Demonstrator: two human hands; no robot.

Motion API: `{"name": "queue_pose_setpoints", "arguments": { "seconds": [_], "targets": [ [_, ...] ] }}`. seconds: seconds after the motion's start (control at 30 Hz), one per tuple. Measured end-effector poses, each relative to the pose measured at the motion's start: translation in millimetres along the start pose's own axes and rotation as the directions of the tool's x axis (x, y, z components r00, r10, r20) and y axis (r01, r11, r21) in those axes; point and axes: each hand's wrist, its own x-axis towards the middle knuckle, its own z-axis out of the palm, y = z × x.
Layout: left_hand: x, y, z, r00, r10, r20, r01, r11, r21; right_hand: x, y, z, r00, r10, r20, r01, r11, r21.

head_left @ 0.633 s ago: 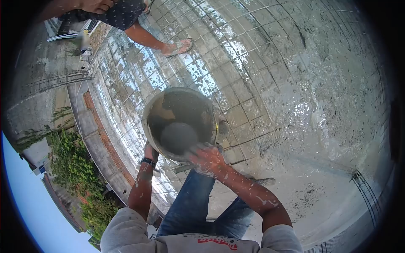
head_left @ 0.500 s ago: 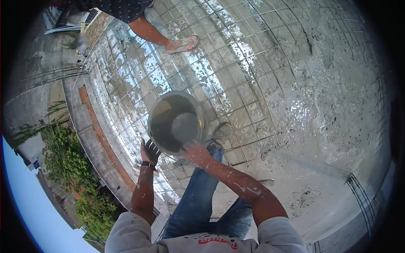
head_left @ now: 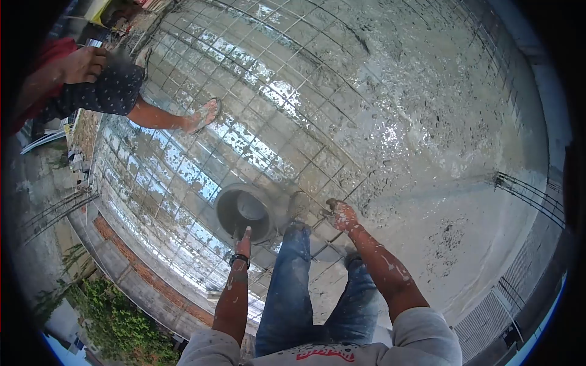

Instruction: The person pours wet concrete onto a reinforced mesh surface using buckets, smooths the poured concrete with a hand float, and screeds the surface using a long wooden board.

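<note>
A grey bucket [head_left: 270, 233] stands mouth up on the wire mesh, with a round pale-grey patch inside it. My left hand [head_left: 243, 245], with a dark band at the wrist, is at the bucket's near rim. Its thumb lies over the rim, while the other fingers are mostly hidden. To the right of the bucket and apart from it, my right hand [head_left: 345, 218] is over the mesh with its fingers curled together. Its fingertips look dark and wet, and whether anything is in them I cannot make out. Grey splashes mark both forearms.
Steel mesh [head_left: 317, 160] lies over wet, shiny sheeting. Wet concrete [head_left: 421, 122] spreads on the right, near protruding bars [head_left: 528, 198]. Another person's bare foot [head_left: 204, 116] is on the mesh at upper left. A brick edge [head_left: 131, 253] runs along the left, with trees [head_left: 122, 311] beyond.
The view has shifted. My right hand has left the bucket and moved right, its fingers now curled. My left hand has gone from spread fingers beside the bucket to its near rim.
</note>
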Motion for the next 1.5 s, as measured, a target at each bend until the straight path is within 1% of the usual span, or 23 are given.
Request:
{"name": "queue_pose_setpoints", "arguments": {
  "seconds": [0.1, 0.13, 0.2, 0.23, 0.33, 0.43, 0.47, 0.5, 0.53, 0.57, 0.6, 0.67, 0.7, 0.8, 0.83, 0.93, 1.0, 1.1, 1.23, 1.3, 1.4, 1.47, 1.5],
  "targets": [
    [-54.1, 83.2, 5.1, 0.985, 0.167, 0.040, -0.163, 0.983, -0.088, -7.7, 35.0, -80.0, 0.969, 0.101, -0.227, -0.017, 0.937, 0.348],
    [-51.8, 88.1, 4.4, 0.978, 0.205, 0.040, -0.206, 0.978, 0.024, -17.0, 39.2, -106.0, 0.945, 0.137, -0.296, 0.013, 0.892, 0.452],
    [-54.0, 93.7, 2.5, 0.956, 0.289, 0.044, -0.292, 0.940, 0.176, -50.9, 39.7, -157.3, 0.886, 0.158, -0.437, 0.101, 0.852, 0.514],
    [-53.4, 93.6, 7.8, 0.952, 0.298, 0.065, -0.301, 0.953, 0.047, -74.4, 40.1, -186.9, 0.841, 0.175, -0.512, 0.152, 0.832, 0.534],
    [-68.4, 90.6, 21.9, 0.926, 0.366, 0.094, -0.376, 0.917, 0.135, -186.2, 21.9, -268.5, 0.794, 0.112, -0.598, 0.273, 0.813, 0.515],
    [-48.1, 59.5, 46.1, 0.907, 0.395, 0.147, -0.421, 0.864, 0.276, -269.3, 96.3, -278.3, 0.759, -0.054, -0.649, 0.545, 0.597, 0.589],
    [-40.2, 50.8, 56.4, 0.902, 0.397, 0.168, -0.431, 0.836, 0.339, -279.4, 139.0, -266.5, 0.763, -0.040, -0.645, 0.532, 0.606, 0.591],
    [-51.8, 52.3, 68.0, 0.900, 0.390, 0.196, -0.437, 0.804, 0.403, -276.4, 200.1, -235.7, 0.753, 0.103, -0.650, 0.316, 0.810, 0.494],
    [-72.8, 53.8, 80.4, 0.895, 0.388, 0.218, -0.445, 0.759, 0.476, -274.5, 262.2, -186.0, 0.674, 0.263, -0.690, -0.237, 0.962, 0.135],
    [-98.8, 56.8, 94.3, 0.890, 0.388, 0.240, -0.454, 0.706, 0.543, -283.7, 312.9, -130.4, 0.573, 0.366, -0.733, -0.575, 0.817, -0.042],
    [-121.5, 61.4, 109.9, 0.863, 0.434, 0.258, -0.500, 0.663, 0.557, -308.1, 348.2, -79.2, 0.472, 0.449, -0.759, -0.657, 0.753, 0.036],
    [-169.0, 62.6, 137.0, 0.783, 0.547, 0.296, -0.609, 0.577, 0.544, -380.2, 384.6, 6.8, 0.333, 0.732, -0.595, -0.506, 0.671, 0.543],
    [-191.0, 64.0, 145.3, 0.723, 0.605, 0.335, -0.677, 0.522, 0.519, -427.1, 387.5, 48.1, 0.270, 0.852, -0.448, -0.385, 0.522, 0.761],
    [-191.6, 66.5, 178.2, 0.733, 0.569, 0.373, -0.638, 0.384, 0.668, -591.9, 348.6, 114.1, 0.241, 0.967, -0.086, -0.395, 0.178, 0.901],
    [-231.4, 69.5, 195.3, 0.797, 0.448, 0.405, -0.599, 0.669, 0.440, -634.7, 341.2, 148.1, 0.200, 0.980, 0.023, -0.404, 0.061, 0.913],
    [-327.6, 87.8, 239.8, 0.822, 0.312, 0.477, -0.530, 0.726, 0.438, -722.6, 338.4, 237.2, 0.146, 0.961, 0.233, -0.437, -0.149, 0.887],
    [-387.2, 101.7, 270.6, 0.805, 0.298, 0.514, -0.572, 0.621, 0.536, -769.8, 332.0, 273.1, 0.060, 0.954, 0.293, -0.484, -0.229, 0.845],
    [-487.4, 106.5, 314.8, 0.630, 0.446, 0.636, -0.749, 0.567, 0.344, -789.5, 330.5, 317.5, -0.108, 0.982, 0.156, -0.488, -0.188, 0.852],
    [-537.5, 122.2, 359.8, 0.387, 0.492, 0.780, -0.903, 0.374, 0.212, -769.0, 348.5, 347.6, -0.022, 0.990, 0.141, -0.133, -0.143, 0.981],
    [-528.3, 133.8, 375.2, 0.266, 0.488, 0.831, -0.959, 0.224, 0.175, -768.8, 318.9, 309.9, 0.040, 0.987, 0.157, -0.004, -0.157, 0.988],
    [-561.0, 147.1, 349.6, 0.205, 0.436, 0.876, -0.976, 0.154, 0.152, -731.1, 293.9, 300.3, 0.046, 0.993, 0.106, 0.089, -0.110, 0.990],
    [-549.7, 158.9, 321.7, 0.294, 0.428, 0.854, -0.950, 0.233, 0.210, -705.1, 275.2, 309.2, 0.057, 0.996, 0.062, 0.099, -0.067, 0.993],
    [-546.3, 166.3, 298.6, 0.346, 0.404, 0.847, -0.923, 0.311, 0.229, -720.0, 239.0, 267.9, 0.167, 0.969, 0.184, 0.046, -0.194, 0.980]
  ]
}}
